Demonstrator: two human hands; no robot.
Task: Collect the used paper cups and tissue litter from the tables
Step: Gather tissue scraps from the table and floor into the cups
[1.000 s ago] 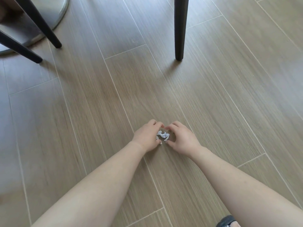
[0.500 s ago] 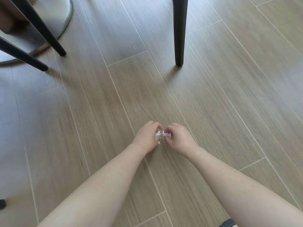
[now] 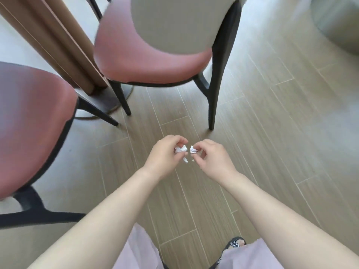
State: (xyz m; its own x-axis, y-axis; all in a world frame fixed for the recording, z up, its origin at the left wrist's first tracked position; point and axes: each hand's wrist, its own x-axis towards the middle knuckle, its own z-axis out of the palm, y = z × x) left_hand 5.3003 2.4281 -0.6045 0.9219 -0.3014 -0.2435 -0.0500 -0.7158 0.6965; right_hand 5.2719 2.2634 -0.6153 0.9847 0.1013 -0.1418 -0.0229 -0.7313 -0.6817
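1. Bright, even daylight fills the scene; the floor (image 3: pixel 272 123) washes out pale toward the upper right.
2. Shadows under the chairs are soft-edged.
3. Motion blur smears the near chair seat (image 3: pixel 29 123) and the far chair back (image 3: pixel 174 22); the left hand (image 3: pixel 165 158) and right hand (image 3: pixel 213 162) are sharper.
4. The tissue scraps (image 3: pixel 180 149) pinched in both hands blow out white, with little detail.
5. Wide-angle distortion slants the table column (image 3: pixel 58 45) and the chair legs.

A crumpled white tissue scrap (image 3: pixel 180 149) is pinched in the left hand (image 3: pixel 165 157); a smaller scrap (image 3: pixel 193 149) sits just right of it, in the right hand (image 3: pixel 212 161).
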